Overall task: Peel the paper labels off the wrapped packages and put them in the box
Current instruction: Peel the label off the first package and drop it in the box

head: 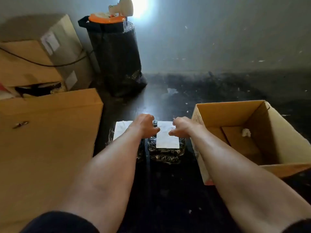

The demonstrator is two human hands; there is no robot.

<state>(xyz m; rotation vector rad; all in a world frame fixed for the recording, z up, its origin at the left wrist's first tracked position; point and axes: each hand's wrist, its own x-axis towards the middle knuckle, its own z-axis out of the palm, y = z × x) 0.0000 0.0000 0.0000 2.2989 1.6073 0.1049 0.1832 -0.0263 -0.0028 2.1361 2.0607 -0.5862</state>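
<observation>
Two bare arms are reaching fwd over the dark floor (168,190). Left hand (144,126) is resting curled on the wrapped packages (165,152); right hand (182,128) is curling, fingers (173,132) touching the white label (167,138), pinch unclear. Open box (269,145) is sitting just right w/ a crumpled scrap (246,132) inside.
</observation>
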